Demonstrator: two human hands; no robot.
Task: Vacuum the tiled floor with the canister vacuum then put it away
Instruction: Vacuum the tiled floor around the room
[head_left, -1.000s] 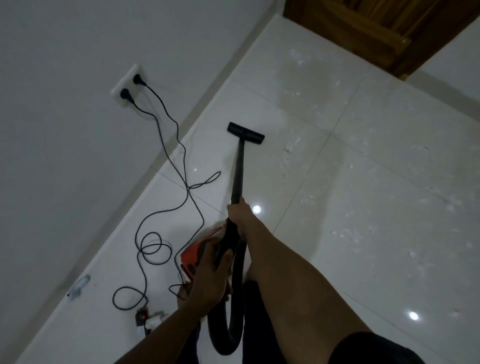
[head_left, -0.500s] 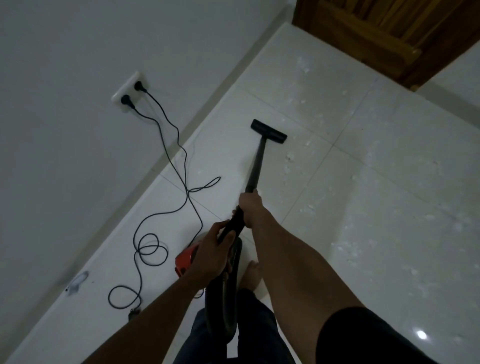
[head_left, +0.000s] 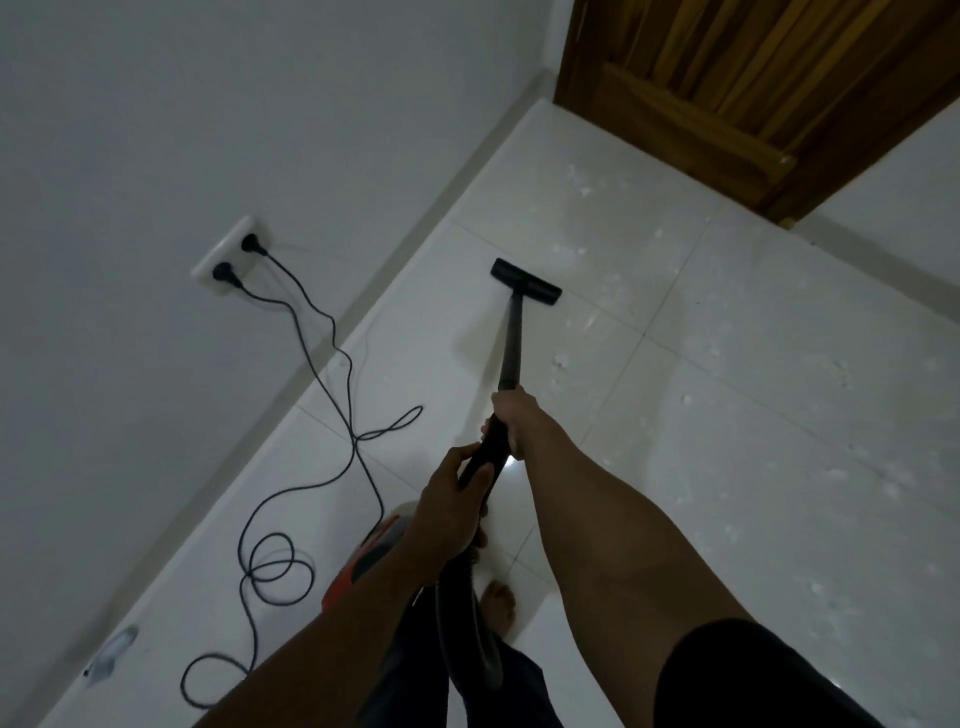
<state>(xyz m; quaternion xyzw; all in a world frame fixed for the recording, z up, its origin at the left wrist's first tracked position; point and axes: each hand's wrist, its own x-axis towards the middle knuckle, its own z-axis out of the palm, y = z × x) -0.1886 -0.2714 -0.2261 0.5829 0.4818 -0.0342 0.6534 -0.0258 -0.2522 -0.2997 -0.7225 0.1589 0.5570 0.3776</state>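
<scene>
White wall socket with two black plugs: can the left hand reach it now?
Probably not. The left hand grips the black vacuum wand, and the white wall socket sits far off beyond the black cables; letting go and stepping closer seems needed.

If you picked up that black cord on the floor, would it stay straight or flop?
Probably flop: the cord lies in loose loops on the tiled floor, so it would likely droop. It looks thin, so probably light. Plugged into the wall socket, it may snag.

A grey wall (head_left: 156, 104) bearing a socket (head_left: 235, 248) meets the glossy white tiled floor (head_left: 779, 467) beside a wooden door (head_left: 727, 78).
</scene>
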